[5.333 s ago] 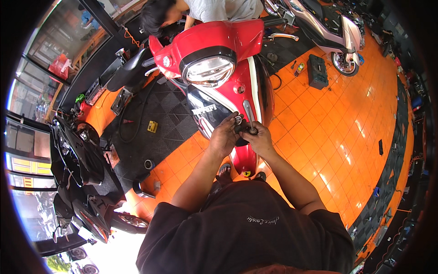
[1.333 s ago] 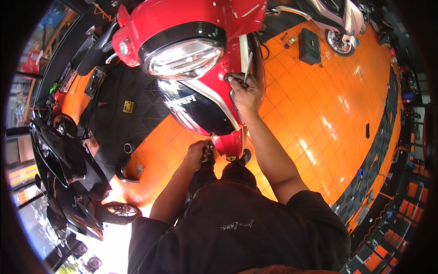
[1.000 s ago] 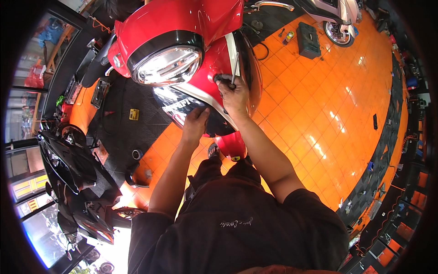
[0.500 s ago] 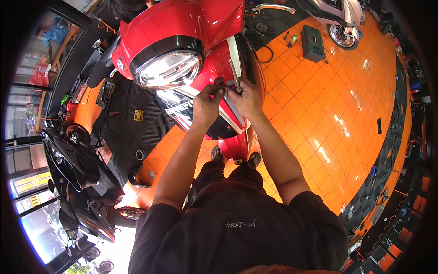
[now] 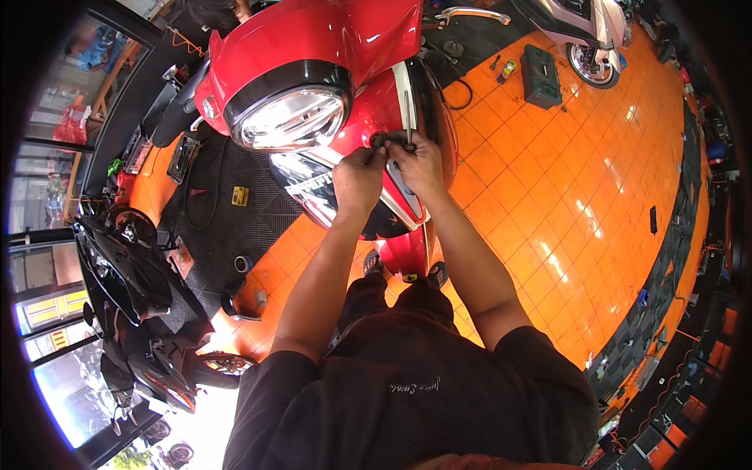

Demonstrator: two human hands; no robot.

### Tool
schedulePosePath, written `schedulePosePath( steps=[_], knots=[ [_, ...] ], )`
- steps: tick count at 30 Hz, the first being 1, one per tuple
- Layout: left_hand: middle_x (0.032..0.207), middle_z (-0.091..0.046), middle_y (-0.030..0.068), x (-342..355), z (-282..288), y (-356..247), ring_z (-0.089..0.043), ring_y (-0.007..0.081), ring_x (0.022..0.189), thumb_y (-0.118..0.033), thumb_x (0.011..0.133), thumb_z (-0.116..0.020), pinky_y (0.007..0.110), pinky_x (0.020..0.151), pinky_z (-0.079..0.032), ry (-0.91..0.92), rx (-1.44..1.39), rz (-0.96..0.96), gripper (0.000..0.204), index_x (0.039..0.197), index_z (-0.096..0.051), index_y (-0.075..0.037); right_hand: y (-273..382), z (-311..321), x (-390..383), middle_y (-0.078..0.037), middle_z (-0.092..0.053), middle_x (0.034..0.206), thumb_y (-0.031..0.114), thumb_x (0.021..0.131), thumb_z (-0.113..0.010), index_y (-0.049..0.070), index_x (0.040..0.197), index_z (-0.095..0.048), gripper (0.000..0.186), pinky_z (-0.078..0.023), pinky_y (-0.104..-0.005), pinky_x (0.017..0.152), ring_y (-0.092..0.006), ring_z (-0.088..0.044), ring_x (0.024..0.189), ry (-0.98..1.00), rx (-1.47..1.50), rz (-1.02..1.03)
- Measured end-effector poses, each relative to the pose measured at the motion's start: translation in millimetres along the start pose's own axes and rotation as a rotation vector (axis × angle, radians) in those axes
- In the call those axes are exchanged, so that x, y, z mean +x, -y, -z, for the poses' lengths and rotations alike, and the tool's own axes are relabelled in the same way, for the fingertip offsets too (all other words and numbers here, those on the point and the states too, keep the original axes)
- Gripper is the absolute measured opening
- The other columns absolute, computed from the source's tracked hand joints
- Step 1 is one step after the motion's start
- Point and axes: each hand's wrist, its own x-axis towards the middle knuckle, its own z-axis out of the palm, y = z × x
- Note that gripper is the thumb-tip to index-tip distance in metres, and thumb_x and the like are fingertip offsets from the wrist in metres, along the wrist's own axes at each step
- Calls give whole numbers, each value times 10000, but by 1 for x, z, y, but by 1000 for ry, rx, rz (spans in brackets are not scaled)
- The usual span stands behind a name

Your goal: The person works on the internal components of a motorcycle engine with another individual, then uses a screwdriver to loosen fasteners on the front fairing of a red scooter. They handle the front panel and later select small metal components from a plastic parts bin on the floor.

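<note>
In front of me stands a red scooter (image 5: 313, 45) with a large headlight (image 5: 291, 119) and a black-and-white lower front panel. My left hand (image 5: 359, 182) is closed, its thumb and fingers pinched against the red front just right of the headlight's lower edge. What those fingertips hold, if anything, is hidden. My right hand (image 5: 418, 166) is closed round a screwdriver (image 5: 408, 117), whose metal shaft points away from me along the panel. The right fingertips almost meet the left ones beside a small dark spot on the red body.
A person's head (image 5: 210, 11) shows behind the scooter. Black motorcycles (image 5: 125, 274) stand at left. On the orange tiles at the far right are a dark toolbox (image 5: 541, 77), a spray can (image 5: 506, 70) and another scooter (image 5: 591, 39). A yellow box (image 5: 240, 196) lies on black matting.
The fingertips of both hands have drawn closer together at the red panel. The screwdriver's shaft has turned slightly and stands straighter in my right hand. The scooter stays in place.
</note>
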Motion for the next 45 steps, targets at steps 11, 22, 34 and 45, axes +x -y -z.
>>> schedulePosePath(
  steps=[11,22,34,45],
  knots=[
    [782,-682,194,3,10,-16,-662,397,767,-369,875,-632,462,697,-514,-5,443,-99,340,866,-709,-37,-17,-3,3,-57,-690,800,55,866,-672,3,934,-679,86,-489,-246,628,-83,-608,685,6,136,-68],
    [760,-698,131,0,13,-15,-676,302,686,-338,830,-721,391,659,-513,-63,229,-87,310,904,-705,-37,-5,6,11,-103,-704,833,60,838,-664,6,914,-676,93,-521,-294,681,-155,-677,749,42,-161,102],
    [762,-703,134,4,4,-2,-687,262,701,-284,816,-732,363,669,-518,-59,46,3,275,857,-691,-16,0,15,28,-126,-710,860,85,836,-673,-7,900,-673,112,-536,-318,693,-211,-702,769,183,-308,183],
    [735,-691,114,10,6,12,-658,229,653,-319,829,-732,340,648,-508,-58,-5,52,308,850,-691,-14,2,-2,7,-17,-647,738,89,864,-707,-1,913,-675,107,-454,-209,525,-57,-567,591,9,114,-169]
  ],
)
